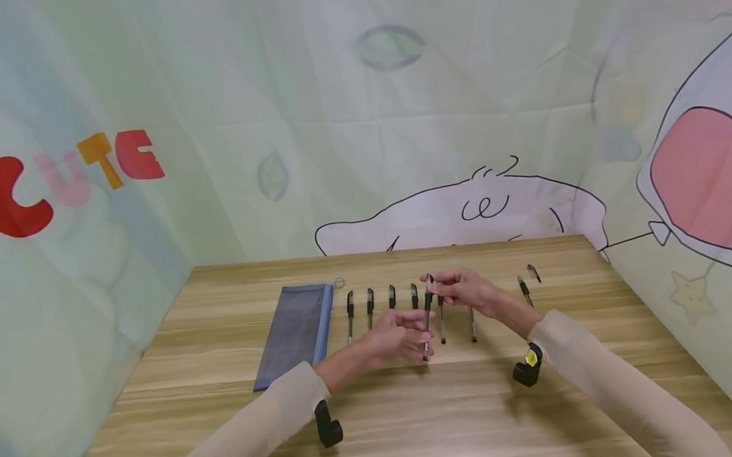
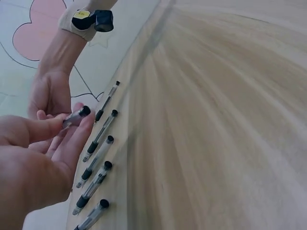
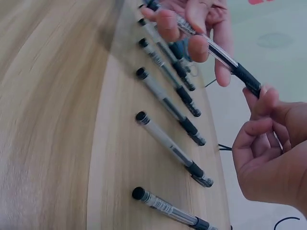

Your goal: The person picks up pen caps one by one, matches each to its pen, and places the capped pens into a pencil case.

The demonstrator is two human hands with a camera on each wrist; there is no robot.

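Observation:
Both hands hold one clear-barrelled pen [image 1: 427, 317] with a black upper end, tilted above the table. My left hand [image 1: 394, 336] pinches its lower barrel between thumb and fingers; in the left wrist view the black-tipped end of the pen [image 2: 76, 116] pokes out past them. At the upper, black end, the fingertips of my right hand [image 1: 468, 290] pinch the pen, as the right wrist view of the pen [image 3: 223, 56] also shows. Similar pens lie in a row beneath and beside the hands, including one pen [image 1: 442, 319] just right of the held one.
A blue-grey mesh zip pouch [image 1: 287, 331] lies left of the row of pens [image 1: 350, 313]. Toward the right are another pen [image 1: 525, 290] and a short black pen cap [image 1: 534, 273] apart from it. A printed curtain [image 1: 243, 166] stands behind the wooden table [image 1: 434, 420].

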